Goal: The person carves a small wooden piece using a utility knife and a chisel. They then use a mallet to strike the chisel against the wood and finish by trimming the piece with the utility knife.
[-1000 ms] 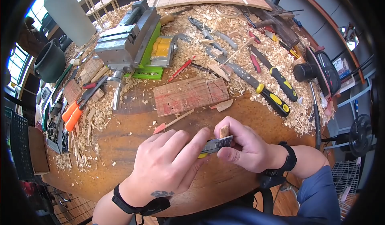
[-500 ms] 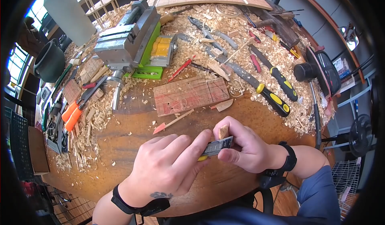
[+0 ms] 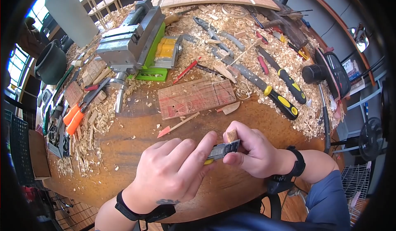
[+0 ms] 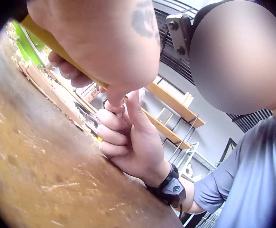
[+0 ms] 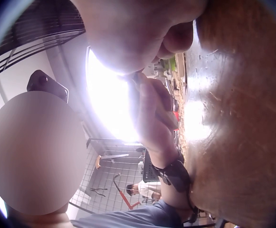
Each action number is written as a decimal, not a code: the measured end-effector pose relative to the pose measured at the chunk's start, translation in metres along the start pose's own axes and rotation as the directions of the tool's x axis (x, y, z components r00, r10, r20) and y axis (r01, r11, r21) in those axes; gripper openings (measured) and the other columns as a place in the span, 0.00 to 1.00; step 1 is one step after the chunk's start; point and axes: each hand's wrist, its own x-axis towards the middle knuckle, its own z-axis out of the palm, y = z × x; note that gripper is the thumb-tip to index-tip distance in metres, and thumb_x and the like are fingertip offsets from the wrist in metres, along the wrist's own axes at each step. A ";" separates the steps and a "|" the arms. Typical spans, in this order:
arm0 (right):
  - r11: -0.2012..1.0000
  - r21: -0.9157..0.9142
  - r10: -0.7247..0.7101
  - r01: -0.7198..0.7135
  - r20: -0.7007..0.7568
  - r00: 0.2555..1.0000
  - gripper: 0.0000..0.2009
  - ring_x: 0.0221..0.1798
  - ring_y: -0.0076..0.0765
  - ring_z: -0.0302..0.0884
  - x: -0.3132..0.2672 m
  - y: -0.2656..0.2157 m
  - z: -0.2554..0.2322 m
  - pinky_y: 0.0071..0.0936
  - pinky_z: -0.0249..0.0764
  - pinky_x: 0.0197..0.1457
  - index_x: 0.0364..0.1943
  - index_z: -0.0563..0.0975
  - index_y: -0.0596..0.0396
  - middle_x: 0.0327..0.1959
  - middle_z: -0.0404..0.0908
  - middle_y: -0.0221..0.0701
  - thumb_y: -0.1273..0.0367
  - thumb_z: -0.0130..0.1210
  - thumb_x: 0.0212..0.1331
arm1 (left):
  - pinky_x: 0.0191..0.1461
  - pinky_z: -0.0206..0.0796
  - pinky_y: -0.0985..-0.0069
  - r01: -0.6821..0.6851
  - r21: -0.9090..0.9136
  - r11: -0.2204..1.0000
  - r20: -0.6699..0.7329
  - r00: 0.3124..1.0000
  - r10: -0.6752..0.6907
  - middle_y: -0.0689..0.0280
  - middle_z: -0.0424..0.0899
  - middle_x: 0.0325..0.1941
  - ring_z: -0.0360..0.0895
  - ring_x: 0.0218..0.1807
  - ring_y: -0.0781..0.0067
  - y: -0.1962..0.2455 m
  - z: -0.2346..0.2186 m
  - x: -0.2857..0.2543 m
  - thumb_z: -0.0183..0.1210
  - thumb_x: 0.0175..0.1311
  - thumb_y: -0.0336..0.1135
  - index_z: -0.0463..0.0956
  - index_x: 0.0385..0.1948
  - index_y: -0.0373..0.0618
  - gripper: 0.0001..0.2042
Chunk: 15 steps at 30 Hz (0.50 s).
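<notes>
In the head view the left hand [image 3: 171,169] is curled round a utility knife with a yellow body, its grey blade end [image 3: 222,149] pointing right. The right hand [image 3: 255,152] pinches a small wooden piece [image 3: 232,135] whose tip stands up beside the blade. Thumb and forefinger of the right hand lie close around the blade end. In the left wrist view the knife's yellow body [image 4: 57,45] runs beneath the left palm [image 4: 100,42]. The right wrist view shows the right hand [image 5: 138,33] large and near, hiding the wooden piece.
A marked board [image 3: 196,99] lies beyond the hands, with a red-tipped stick [image 3: 179,124] before it. A metal vise [image 3: 130,41] stands back left; orange-handled pliers [image 3: 74,119] lie left. Yellow-black handled tools [image 3: 281,103] lie right among wood shavings.
The wooden piece has tilted slightly and shifted a little to the right against the blade. Right-hand fingers have moved slightly; the left hand is nearly where it was.
</notes>
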 end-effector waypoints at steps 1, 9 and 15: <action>1.000 -0.007 0.014 -0.014 -0.004 1.000 0.19 0.24 0.13 0.64 0.000 0.000 0.000 0.23 0.59 0.26 0.47 0.71 0.57 0.22 0.72 0.23 0.57 0.66 0.75 | 0.32 0.75 0.67 -0.006 0.012 1.000 -0.010 1.000 0.006 0.62 0.83 0.30 0.82 0.27 0.63 0.000 0.000 0.000 0.73 0.57 0.35 0.82 0.60 0.34 0.27; 0.994 -0.097 0.038 -0.040 -0.031 0.999 0.20 0.22 0.17 0.64 0.000 -0.001 0.001 0.25 0.59 0.25 0.44 0.71 0.56 0.19 0.69 0.24 0.54 0.65 0.75 | 0.31 0.75 0.67 -0.013 0.074 0.997 -0.040 0.999 0.016 0.62 0.83 0.30 0.82 0.26 0.62 0.001 0.001 0.000 0.74 0.56 0.35 0.82 0.60 0.34 0.28; 0.999 -0.027 0.019 -0.020 -0.047 0.999 0.22 0.26 0.19 0.66 0.001 0.006 0.004 0.25 0.62 0.30 0.50 0.71 0.56 0.24 0.71 0.25 0.53 0.64 0.76 | 0.31 0.75 0.67 -0.003 0.062 0.998 -0.043 0.999 0.005 0.61 0.83 0.31 0.83 0.27 0.62 0.000 0.003 -0.001 0.74 0.57 0.34 0.82 0.60 0.34 0.27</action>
